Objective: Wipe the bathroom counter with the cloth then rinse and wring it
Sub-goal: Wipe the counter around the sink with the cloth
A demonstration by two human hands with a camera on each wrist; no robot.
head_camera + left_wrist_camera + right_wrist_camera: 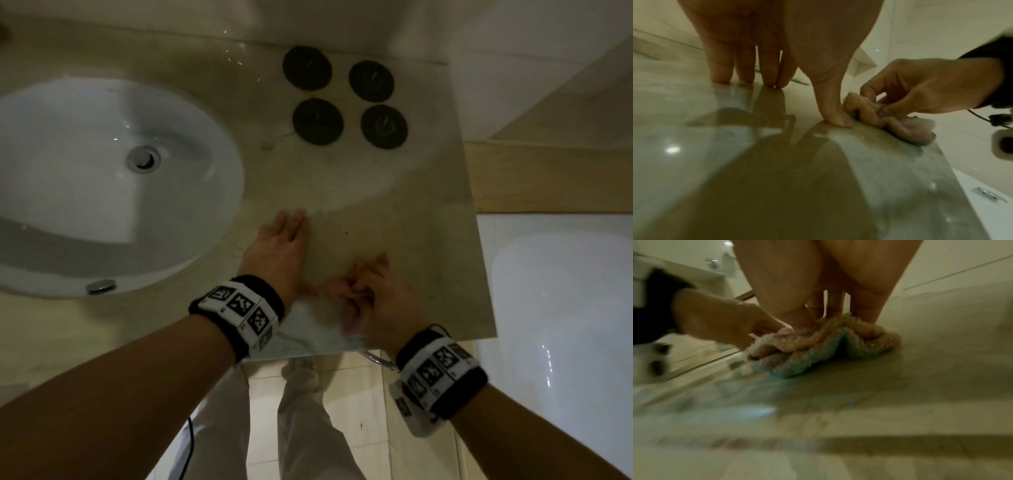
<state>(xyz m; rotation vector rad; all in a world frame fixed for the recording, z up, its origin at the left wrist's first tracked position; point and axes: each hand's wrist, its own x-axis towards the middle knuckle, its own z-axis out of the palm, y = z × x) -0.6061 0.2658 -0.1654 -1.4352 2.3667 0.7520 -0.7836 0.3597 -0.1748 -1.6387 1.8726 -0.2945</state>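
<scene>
A fluffy pink cloth (824,339) with a blue underside lies bunched on the beige marble counter (394,212) near its front edge. My right hand (366,291) grips it from above, fingers curled into the folds; the cloth (337,289) shows blurred under that hand in the head view. My left hand (286,236) lies flat on the counter just left of it, fingers straight. In the left wrist view its thumb (838,116) presses the counter right beside the cloth (900,125).
A white oval sink (102,171) with a metal drain (143,159) is set into the counter at the left. Several black round discs (318,121) sit at the counter's back. A white fixture (565,308) stands past the right edge, and a metal ring (376,359) hangs below the front.
</scene>
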